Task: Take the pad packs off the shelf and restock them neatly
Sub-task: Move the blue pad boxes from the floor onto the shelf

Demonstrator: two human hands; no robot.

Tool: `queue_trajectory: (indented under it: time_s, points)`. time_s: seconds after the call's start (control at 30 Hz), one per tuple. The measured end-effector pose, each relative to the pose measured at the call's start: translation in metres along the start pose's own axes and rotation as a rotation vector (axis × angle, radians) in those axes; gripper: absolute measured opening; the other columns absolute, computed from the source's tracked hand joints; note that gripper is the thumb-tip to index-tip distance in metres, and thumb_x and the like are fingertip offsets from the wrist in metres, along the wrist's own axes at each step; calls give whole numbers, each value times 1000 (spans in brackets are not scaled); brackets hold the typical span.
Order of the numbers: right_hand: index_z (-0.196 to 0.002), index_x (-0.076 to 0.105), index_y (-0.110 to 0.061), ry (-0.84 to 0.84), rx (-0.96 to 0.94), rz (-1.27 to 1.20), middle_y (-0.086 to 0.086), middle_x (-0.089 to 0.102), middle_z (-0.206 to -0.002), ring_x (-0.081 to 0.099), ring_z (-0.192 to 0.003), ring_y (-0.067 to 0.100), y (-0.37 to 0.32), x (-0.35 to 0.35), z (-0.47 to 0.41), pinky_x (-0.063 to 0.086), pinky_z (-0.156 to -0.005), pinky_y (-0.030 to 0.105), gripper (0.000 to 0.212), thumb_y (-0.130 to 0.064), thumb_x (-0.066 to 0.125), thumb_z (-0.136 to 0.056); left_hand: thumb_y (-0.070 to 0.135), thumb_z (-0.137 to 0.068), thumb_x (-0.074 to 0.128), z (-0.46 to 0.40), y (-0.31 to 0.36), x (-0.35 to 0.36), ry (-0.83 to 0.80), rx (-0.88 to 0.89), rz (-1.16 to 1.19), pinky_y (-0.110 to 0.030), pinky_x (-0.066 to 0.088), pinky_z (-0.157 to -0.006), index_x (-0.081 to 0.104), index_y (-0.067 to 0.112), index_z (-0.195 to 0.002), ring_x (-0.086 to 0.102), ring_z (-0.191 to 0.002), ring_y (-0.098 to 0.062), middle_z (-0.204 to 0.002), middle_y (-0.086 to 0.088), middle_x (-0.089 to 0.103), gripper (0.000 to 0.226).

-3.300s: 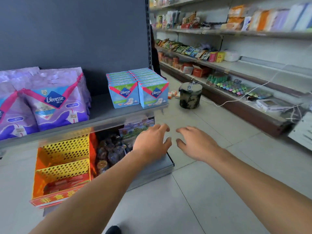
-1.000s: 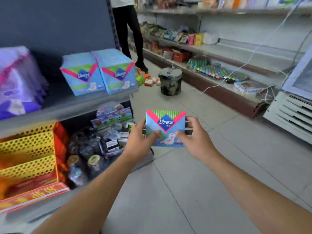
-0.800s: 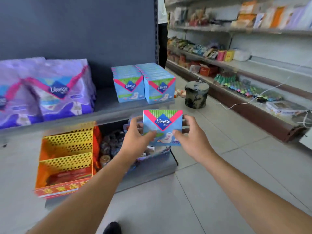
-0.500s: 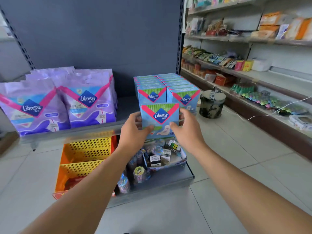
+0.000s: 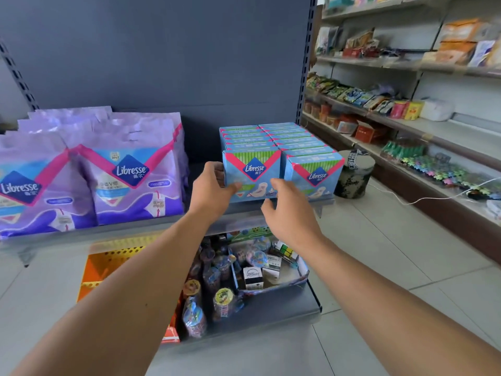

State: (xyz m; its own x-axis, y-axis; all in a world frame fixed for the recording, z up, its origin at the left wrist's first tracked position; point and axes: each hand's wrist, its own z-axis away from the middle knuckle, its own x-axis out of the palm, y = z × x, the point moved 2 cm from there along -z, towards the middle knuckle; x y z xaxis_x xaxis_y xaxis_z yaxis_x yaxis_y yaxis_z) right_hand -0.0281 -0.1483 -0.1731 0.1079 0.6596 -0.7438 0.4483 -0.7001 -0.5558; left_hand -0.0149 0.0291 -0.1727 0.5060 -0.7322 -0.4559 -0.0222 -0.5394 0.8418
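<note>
A: How are the fingers placed?
B: The left hand is wrapped round the left edge of the front blue pad pack, thumb across its face. The right hand is spread, its fingertips laid loosely against the pack's lower right corner.

A: And where is the pack found?
B: Upright at the head of the left row of blue packs, on the grey shelf, beside the right row. Purple bags are stood further left.
</note>
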Motion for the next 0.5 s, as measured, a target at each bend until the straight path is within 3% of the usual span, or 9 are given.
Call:
queue_trajectory:
  time_s: [0.2,0.5]
  points:
    - [-136,50,-10,-126,-153,268,5,50,-133,40,-124,26,7,12,-1,42,-97,37,40,-20,45,-97,22,-78,79,-8,-11,17,-20,-22,-42,-26,48,-77,49,18,-111,63,-91,-13,-104,4,65,45]
    - [-117,58,-11,-147,-168,350,4,54,-117,45,-113,24,16,11,9,48,-84,41,27,-23,45,-96,25,-80,74,-6,-5,22,-11,-49,-104,-27,45,-71,47,14,-119,61,-97,-17,-115,-2,62,48]
